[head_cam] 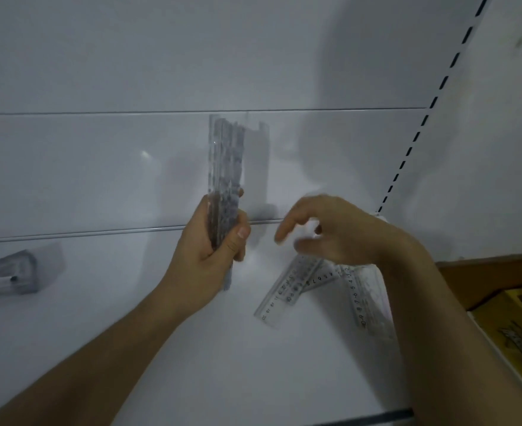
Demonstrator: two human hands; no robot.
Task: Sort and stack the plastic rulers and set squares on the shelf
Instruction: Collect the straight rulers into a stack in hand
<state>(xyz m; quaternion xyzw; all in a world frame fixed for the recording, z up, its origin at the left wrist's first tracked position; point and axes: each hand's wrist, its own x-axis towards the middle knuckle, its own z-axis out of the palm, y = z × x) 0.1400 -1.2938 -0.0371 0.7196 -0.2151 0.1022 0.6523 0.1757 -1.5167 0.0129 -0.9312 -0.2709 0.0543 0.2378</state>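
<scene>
Left hand (213, 244): fingers and thumb wrapped round the lower end of a stack of clear rulers (227, 167), held upright above the shelf (99, 302). Right hand (330, 232): fingers loosely spread, holding nothing, poised just above the loose rulers (287, 292) lying flat and fanned toward the shelf's right edge, long axes slanting; judged the nearer hand.
</scene>
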